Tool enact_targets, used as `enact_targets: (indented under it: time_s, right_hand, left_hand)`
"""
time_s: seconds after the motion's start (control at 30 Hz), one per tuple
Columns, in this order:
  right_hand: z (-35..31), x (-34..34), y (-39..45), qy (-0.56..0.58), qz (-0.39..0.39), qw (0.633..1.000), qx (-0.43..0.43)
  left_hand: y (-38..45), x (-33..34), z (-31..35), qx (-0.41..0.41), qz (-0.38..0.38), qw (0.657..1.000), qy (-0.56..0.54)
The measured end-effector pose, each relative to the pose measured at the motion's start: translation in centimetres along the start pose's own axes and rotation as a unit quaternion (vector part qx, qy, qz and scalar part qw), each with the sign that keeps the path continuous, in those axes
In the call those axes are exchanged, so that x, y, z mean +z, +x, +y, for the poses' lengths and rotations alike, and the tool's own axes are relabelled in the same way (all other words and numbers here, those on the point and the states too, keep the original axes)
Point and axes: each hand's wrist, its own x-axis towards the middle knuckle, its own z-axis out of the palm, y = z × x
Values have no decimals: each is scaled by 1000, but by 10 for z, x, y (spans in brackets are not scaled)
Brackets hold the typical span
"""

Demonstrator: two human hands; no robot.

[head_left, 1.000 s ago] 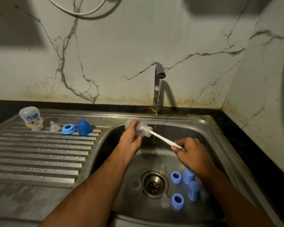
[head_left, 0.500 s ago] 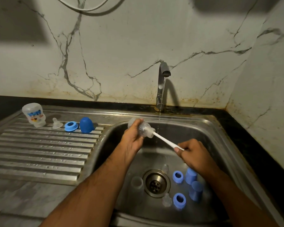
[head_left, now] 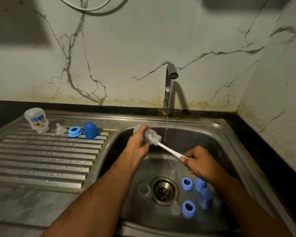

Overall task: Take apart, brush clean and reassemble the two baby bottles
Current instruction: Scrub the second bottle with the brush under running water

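Left hand (head_left: 138,144) grips clear baby bottle (head_left: 151,137) over sink (head_left: 217,132). Right hand (head_left: 199,164) grips white bottle brush (head_left: 169,150), head inside bottle.

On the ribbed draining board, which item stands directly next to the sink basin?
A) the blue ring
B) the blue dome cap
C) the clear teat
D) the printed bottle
B: on the draining board the row runs printed bottle, clear teat, blue ring, then the blue dome cap closest to the sink basin.
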Motion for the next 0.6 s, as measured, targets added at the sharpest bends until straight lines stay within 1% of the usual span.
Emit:
enact_targets:
  time_s: [0.03, 0.1, 0.17, 0.23, 0.27, 0.33, 0.4, 0.47, 0.53, 0.6]
  right_hand:
    - [-1, -2, 0, 4, -16, 1000, -3]
    - [-3, -10, -2, -16, -24, 999, -29]
    - [-5, -17, -4, -42, 5, 997, -61]
    - [-4, -17, -4, -70, 56, 994, -63]
    - [-4, -14, -4, -79, 69, 993, -55]
    - [-4, -7, -2, -43, 50, 998, -20]
    - [-6, -3, -1, 20, -1, 1000, 12]
    - [-8, -7, -2, 23, -29, 999, -5]
    - [-8, -14, -3, -13, -1, 999, -42]
    - [-6, -19, -6, -55, 58, 995, -57]
  left_hand:
    - [1, -1, 0, 1, 6, 1000, -2]
    - [2, -3, 0, 2, 0, 1000, -15]
    - [1, 0, 2, 4, -17, 999, -34]
    - [0, 4, 3, 14, -24, 999, -42]
    - [0, 5, 3, 17, -27, 999, -40]
    - [-1, 7, 1, 17, -24, 999, -28]
    - [0, 5, 0, 17, -7, 1000, -21]
    - [2, 2, 1, 21, -1, 1000, -23]
    - [2, 2, 2, 21, -16, 999, -33]
    - [1, 5, 2, 24, -28, 999, -40]
